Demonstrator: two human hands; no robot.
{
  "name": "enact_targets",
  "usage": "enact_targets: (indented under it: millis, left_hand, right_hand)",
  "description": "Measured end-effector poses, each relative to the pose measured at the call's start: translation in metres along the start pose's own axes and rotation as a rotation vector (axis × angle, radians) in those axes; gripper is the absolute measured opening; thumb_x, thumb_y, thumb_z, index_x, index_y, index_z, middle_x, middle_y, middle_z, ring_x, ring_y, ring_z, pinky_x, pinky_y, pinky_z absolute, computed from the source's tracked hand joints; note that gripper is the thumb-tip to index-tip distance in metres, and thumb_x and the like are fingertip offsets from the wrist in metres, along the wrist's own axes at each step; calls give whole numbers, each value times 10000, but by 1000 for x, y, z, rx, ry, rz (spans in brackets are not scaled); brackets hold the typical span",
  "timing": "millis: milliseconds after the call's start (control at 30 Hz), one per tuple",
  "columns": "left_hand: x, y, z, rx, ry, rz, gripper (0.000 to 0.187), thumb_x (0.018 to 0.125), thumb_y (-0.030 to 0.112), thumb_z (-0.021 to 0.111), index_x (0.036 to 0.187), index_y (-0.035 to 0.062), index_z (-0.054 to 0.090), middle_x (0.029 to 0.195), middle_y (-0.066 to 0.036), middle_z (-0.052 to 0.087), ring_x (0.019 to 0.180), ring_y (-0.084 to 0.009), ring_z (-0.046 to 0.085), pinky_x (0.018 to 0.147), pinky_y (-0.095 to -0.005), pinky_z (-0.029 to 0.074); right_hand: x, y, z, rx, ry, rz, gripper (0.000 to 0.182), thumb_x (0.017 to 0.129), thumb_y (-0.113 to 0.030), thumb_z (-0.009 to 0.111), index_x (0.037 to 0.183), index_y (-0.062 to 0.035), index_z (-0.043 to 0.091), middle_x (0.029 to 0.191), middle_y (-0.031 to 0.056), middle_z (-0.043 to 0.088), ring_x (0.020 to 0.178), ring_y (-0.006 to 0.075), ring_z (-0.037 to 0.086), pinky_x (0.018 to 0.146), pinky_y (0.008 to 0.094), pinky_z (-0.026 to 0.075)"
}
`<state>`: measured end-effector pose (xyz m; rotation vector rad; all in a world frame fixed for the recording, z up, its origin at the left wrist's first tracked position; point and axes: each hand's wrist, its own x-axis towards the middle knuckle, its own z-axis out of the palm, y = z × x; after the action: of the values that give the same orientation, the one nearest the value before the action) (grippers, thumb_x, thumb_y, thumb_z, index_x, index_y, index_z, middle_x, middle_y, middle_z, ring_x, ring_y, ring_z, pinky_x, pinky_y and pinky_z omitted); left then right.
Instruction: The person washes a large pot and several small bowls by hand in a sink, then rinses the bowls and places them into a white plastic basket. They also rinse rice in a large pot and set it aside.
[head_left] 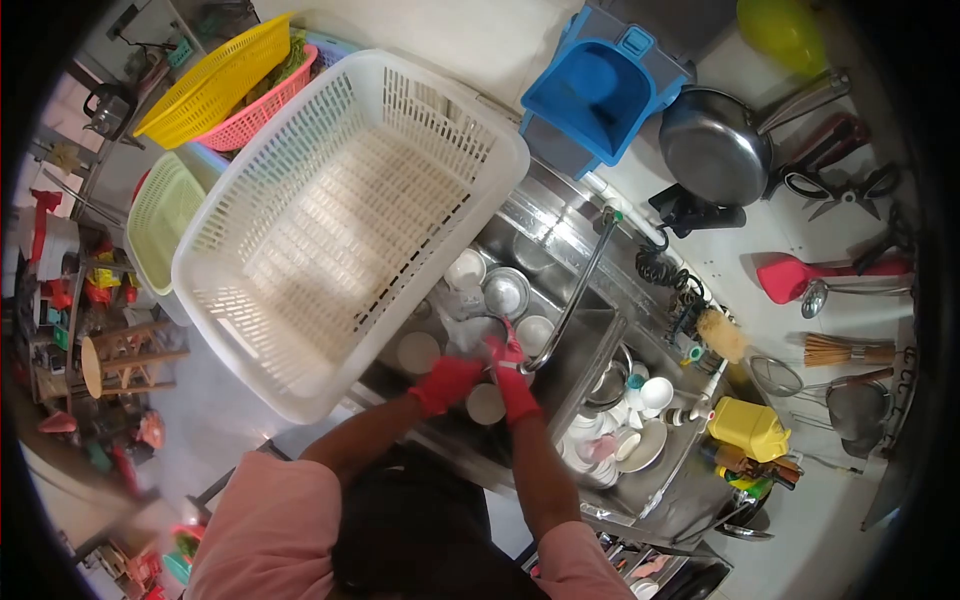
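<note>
Evidently relevant, view: head, looking down on a two-basin metal sink.
Left hand (441, 384): red-gloved, low in the left basin (580, 325); motion blur, cannot tell whether it grips anything.
Right hand (514, 378): red-gloved, beside the left hand, fingers bent near a dark curved rim; grasp not readable.
Hand placement: close together over the basin, probably so drips fall inside it.
Bowls: in the left basin around both hands, one (486, 403) just below them, one (418, 353) beyond the left hand, a metal one (506, 293) farther off; spread out, likely so each can be reached singly.
Tap (585, 275): long bent pipe, its end close to the right hand, presumably to put the outlet within the working area.
Dishes (656, 393): crowded and partly stacked in the right basin (625, 495), the divider keeping them apart from the bowls.
White basket (350, 215): large, slotted, open side up, beside the left basin and overlapping its edge; slots would let water through.
Pan (715, 145): hung on the wall, off the work surface.
Yellow jug (748, 430): beside the right basin, within reach of the right arm.
</note>
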<state>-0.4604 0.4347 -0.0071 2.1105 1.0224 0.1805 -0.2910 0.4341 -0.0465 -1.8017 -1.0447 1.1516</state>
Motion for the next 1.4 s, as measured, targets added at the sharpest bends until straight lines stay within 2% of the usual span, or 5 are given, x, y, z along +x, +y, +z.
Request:
enact_targets:
  millis: [567,733,1067,1167,1400]
  left_hand:
    - [35,-11,61,-2041,162,-499,451,1026,443,495,1221,57,625,956,-49,666,847,-129,643,727,-295,525]
    - [37,-3,43,-1082,390,-594,404,1017,440,506,1061,68,655,909,-56,664,769,-122,610,672,-316,507]
    - [10,-28,66,-977,427,-506,466,1028,439,477,882,31,649,826,-67,650,743,-168,603,712,-389,505]
    - [19,-10,79,-871,547,-422,322,1012,362,528,989,67,656,826,-37,649,746,-179,623,662,-356,507]
    - [49,-45,54,-1507,272,-614,451,1044,402,448,954,32,689,914,-116,702,822,-202,648,705,-433,510]
  right_hand:
    - [-41,-29,5,205,-46,-229,384,961,-214,585,1287,-12,589,1325,157,604,1241,240,564,1008,399,452]
    - [-75,-68,-8,-787,65,-727,364,964,-176,549,1280,2,582,1371,191,572,1218,244,575,1036,421,415]
    - [-35,-2,10,77,46,501,346,967,-323,545,1162,-71,679,1105,177,707,1000,375,664,930,431,483]
    - [-15,-14,35,-1040,-226,414,374,951,-444,534,1117,-175,732,1161,96,708,1089,345,650,1000,420,464]
    - [-91,-41,5,-443,289,-577,440,999,-252,493,1397,-71,545,1244,201,635,1235,288,566,1056,383,406]
